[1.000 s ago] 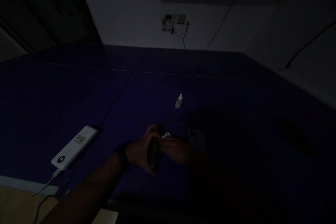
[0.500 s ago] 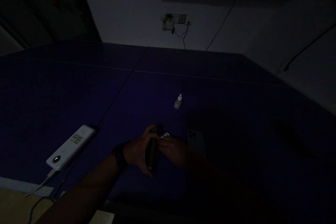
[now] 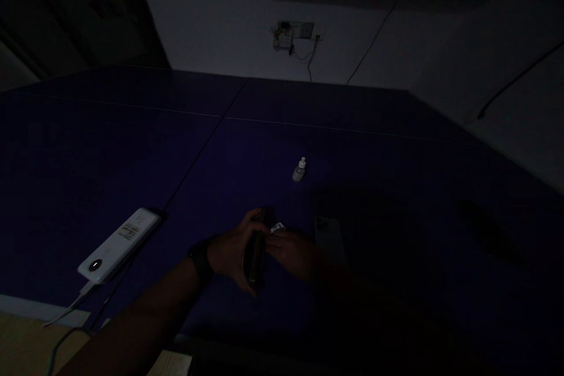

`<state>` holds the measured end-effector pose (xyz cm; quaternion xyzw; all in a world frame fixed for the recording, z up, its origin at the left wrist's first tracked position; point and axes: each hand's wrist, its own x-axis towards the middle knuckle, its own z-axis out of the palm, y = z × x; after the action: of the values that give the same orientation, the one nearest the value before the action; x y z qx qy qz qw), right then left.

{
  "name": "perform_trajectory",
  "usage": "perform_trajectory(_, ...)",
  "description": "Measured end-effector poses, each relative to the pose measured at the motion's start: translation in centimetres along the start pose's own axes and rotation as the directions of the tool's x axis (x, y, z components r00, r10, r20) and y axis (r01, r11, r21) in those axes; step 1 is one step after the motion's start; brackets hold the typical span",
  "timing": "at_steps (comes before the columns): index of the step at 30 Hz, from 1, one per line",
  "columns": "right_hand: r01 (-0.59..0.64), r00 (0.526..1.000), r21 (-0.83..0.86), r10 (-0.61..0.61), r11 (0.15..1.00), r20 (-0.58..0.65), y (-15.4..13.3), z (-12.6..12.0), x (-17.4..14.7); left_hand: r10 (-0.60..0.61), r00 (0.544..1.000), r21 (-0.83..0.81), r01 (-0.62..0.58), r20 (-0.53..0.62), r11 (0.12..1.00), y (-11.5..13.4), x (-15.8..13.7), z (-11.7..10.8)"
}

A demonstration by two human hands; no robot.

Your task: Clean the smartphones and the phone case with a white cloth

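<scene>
My left hand, with a dark watch on its wrist, grips a thin dark phone-shaped slab by its two ends. The slab stands on its long edge, its narrow side up. My right hand presses a crumpled white wipe against the slab's right face; its fingers are together and most of the wipe is hidden under them. Just right of that hand, a phone lies with its camera side up, partly in shadow. Beyond both hands stands a small clear bottle with a white cap.
On the left of the dark blue table lies a white power bank with a cable plugged in. A dark flat object lies at right, hard to make out. Wall sockets with wires are behind the table.
The picture has become darker. The power bank's small display shows a different mark. Both hands, the slab and the wipe hold almost the same position.
</scene>
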<state>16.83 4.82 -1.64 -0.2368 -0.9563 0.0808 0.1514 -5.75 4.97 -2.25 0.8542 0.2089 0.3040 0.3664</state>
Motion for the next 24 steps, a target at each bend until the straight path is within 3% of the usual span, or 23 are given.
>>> perform_trajectory(6,-0.081,0.996,-0.051,0.079,0.995,-0.037,2.0,-0.2,1.0,-0.012,1.000,-0.025,0.012,-0.001,1.000,0.8,0.3,-0.3)
perform_trajectory(12,0.012,1.000,-0.033,-0.012,0.999,-0.018,0.5,0.2,0.2,-0.005,1.000,-0.009,0.005,-0.003,1.000,0.1,0.0,0.0)
perform_trajectory(19,-0.070,0.997,-0.073,0.068,0.995,-0.031,2.0,0.1,1.0,-0.010,1.000,-0.026,0.010,-0.004,1.000,0.5,0.1,-0.2)
perform_trajectory(24,-0.001,1.000,-0.032,0.001,0.999,-0.012,1.6,-0.4,0.9,0.014,1.000,-0.002,-0.014,-0.003,1.000,0.3,0.1,-0.3)
